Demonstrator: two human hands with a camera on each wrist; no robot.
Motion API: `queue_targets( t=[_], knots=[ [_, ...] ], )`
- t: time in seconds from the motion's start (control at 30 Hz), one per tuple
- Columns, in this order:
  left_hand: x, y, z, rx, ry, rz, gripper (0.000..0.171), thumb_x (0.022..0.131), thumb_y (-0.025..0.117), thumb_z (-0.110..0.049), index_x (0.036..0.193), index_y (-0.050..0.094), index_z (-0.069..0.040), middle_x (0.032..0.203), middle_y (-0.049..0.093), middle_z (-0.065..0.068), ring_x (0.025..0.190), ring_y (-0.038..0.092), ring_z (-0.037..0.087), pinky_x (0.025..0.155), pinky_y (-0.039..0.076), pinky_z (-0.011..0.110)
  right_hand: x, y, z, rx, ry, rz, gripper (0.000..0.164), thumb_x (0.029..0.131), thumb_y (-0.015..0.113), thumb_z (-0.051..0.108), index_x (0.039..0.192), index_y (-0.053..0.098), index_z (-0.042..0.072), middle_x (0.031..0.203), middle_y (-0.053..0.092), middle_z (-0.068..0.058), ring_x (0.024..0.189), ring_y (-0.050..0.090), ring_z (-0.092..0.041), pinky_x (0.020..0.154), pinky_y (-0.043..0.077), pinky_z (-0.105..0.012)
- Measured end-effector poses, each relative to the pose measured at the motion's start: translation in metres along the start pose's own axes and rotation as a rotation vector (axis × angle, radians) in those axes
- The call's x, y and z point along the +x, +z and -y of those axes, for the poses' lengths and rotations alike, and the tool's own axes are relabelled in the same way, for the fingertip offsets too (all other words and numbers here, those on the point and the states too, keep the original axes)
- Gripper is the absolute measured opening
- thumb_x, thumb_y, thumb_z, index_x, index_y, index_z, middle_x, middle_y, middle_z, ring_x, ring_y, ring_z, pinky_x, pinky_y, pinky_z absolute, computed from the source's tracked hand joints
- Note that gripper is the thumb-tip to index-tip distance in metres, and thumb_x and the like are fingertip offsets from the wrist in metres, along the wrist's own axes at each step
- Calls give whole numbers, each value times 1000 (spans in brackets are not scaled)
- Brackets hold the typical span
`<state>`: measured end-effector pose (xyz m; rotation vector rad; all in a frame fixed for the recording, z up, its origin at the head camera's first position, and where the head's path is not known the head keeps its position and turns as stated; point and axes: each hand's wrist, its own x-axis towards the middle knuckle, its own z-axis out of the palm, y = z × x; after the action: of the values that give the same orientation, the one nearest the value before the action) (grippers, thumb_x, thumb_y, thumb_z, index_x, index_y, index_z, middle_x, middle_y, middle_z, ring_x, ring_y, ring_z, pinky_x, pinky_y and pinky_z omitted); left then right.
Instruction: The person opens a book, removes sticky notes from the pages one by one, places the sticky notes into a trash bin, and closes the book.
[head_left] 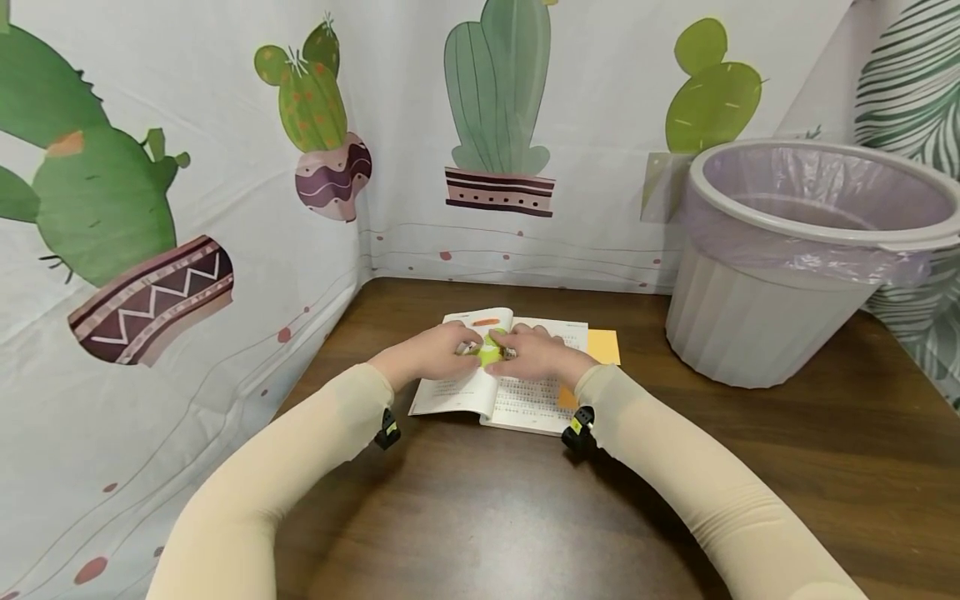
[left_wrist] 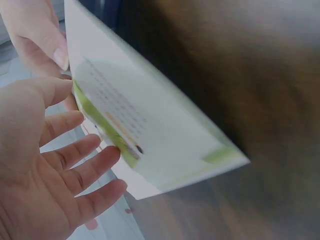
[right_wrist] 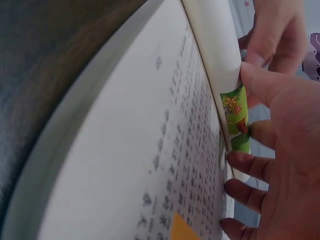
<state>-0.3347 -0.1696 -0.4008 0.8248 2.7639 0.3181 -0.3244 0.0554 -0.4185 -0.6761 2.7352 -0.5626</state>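
Observation:
An open book (head_left: 517, 408) lies on the dark wooden table, its left page bowed up towards the spine. My left hand (head_left: 438, 352) rests on the left page with fingertips near the middle; in the left wrist view its loosely spread fingers (left_wrist: 82, 175) lie against the page. From the other side my right hand (head_left: 536, 353) touches the book, and its fingertips meet the curved page by a green picture (right_wrist: 236, 117) in the right wrist view. Both thumbs come close together at the fold. Printed text fills the right page, where an orange paper piece (head_left: 567, 398) shows.
A yellow-orange sheet (head_left: 603, 346) sticks out past the book's right edge. Farther right stands a grey bin (head_left: 738, 312) lined with a purple bag. A white cactus-print cloth (head_left: 405, 200) hangs behind and to the left of the table (head_left: 472, 517).

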Motion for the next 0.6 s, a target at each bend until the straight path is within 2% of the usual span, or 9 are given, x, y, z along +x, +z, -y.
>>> queue_targets(
  t=[0.17, 0.37, 0.47, 0.5, 0.6],
  knots=[
    [13, -7, -10, -109, -20, 12, 37, 103, 53, -29, 133, 67, -11, 125, 66, 8, 104, 60, 20, 87, 54, 37, -2, -1, 2, -7, 47, -23, 85, 91, 58, 72, 161, 33, 31, 156, 45, -11, 134, 45, -36, 110, 33, -72],
    [28, -12, -17, -212, -13, 8, 33, 104, 51, -29, 123, 73, -13, 119, 71, 4, 78, 55, 13, 70, 47, 27, -3, -2, 1, -9, 69, -31, 87, 87, 62, 74, 160, 34, 36, 148, 51, -10, 130, 49, -34, 104, 42, -65],
    [35, -16, -23, -215, -11, 30, 34, 105, 51, -32, 104, 75, -8, 86, 67, 1, 61, 45, 11, 61, 42, 26, -2, -5, -3, 26, 67, -35, 86, 85, 67, 72, 158, 40, 34, 144, 54, -10, 128, 51, -33, 103, 45, -59],
    [37, -18, -26, -209, -12, 36, 35, 105, 52, -34, 93, 74, -9, 76, 61, -2, 57, 42, 10, 59, 40, 25, -2, -6, -5, 41, 64, -34, 86, 85, 70, 70, 157, 42, 33, 143, 55, -10, 127, 53, -32, 103, 47, -56],
    [47, -22, -36, -170, -52, 64, 42, 104, 55, -36, 76, 67, -8, 58, 41, -5, 51, 34, 9, 55, 35, 25, -3, -11, -14, 79, 38, -13, 81, 86, 74, 62, 153, 51, 24, 145, 55, -12, 130, 54, -31, 105, 49, -51]
  ],
)
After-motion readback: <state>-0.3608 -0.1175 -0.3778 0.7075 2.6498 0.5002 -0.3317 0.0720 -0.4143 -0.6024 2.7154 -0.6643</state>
